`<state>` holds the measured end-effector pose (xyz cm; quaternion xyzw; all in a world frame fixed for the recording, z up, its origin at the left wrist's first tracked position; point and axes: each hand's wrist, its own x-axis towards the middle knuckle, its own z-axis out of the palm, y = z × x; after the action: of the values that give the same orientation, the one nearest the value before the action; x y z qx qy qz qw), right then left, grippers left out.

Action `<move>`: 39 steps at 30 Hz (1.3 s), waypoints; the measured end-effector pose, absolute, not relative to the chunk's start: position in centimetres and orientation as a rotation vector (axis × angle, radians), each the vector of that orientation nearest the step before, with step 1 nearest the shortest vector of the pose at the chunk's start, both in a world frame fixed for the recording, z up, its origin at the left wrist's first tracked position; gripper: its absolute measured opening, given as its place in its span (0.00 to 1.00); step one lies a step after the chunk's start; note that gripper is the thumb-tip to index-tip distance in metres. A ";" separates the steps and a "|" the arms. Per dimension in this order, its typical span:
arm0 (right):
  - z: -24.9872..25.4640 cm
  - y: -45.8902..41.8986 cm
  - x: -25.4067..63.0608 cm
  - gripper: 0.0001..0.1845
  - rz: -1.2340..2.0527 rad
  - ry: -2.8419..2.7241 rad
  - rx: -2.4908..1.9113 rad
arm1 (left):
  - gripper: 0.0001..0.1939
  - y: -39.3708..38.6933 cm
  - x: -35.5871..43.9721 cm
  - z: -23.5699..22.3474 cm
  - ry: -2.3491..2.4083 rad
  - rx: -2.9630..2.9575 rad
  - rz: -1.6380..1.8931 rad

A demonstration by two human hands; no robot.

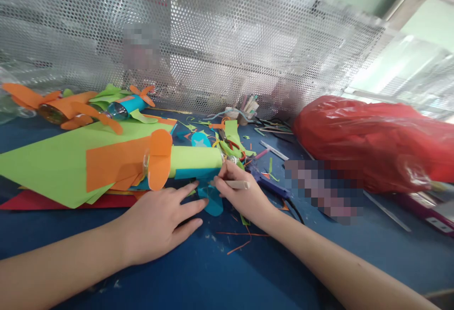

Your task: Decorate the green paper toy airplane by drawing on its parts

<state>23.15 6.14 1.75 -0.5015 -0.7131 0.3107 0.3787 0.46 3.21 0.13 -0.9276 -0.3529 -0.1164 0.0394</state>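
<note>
In the middle of the table lies a bottle wrapped in yellow-green paper, with a blue strip along its near side and an orange paper piece at its left end. My right hand pinches a pale pen, its tip at a blue paper shape below the bottle's right end. My left hand lies flat with fingers spread, the fingertips at the left edge of that blue shape. Another blue paper shape with a pale star shows behind the bottle.
Coloured sheets are stacked at left, with paper-covered bottles behind. Scissors, paper scraps and a dark blue glue gun lie to the right. A red plastic bag sits farther right, before a perforated metal screen.
</note>
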 end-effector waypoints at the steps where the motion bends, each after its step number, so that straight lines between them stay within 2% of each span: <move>1: 1.7 6.2 23.2 0.09 0.782 -1.831 -1.277 | 0.22 3.2 0.5 0.2 -1.083 -2.839 -0.356; 9: 1.7 6.3 23.3 0.10 0.760 -1.845 -1.292 | 0.23 3.2 0.5 0.5 -1.081 -2.848 -0.333; 16: 2.2 6.2 23.3 0.07 0.754 -1.786 -1.384 | 0.24 3.2 0.4 0.1 -1.078 -2.843 -0.410; 30: 3.6 5.4 23.5 0.10 0.667 -1.835 -1.436 | 0.24 3.3 0.3 -0.4 -1.078 -2.836 -0.435; 39: 3.2 5.4 23.3 0.08 0.713 -1.826 -1.395 | 0.23 3.2 0.4 0.2 -1.073 -2.862 -0.361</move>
<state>23.30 5.40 3.16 -0.5411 -0.7082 0.2764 0.3595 0.44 3.21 0.24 -0.9294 -0.3485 -0.1173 0.0320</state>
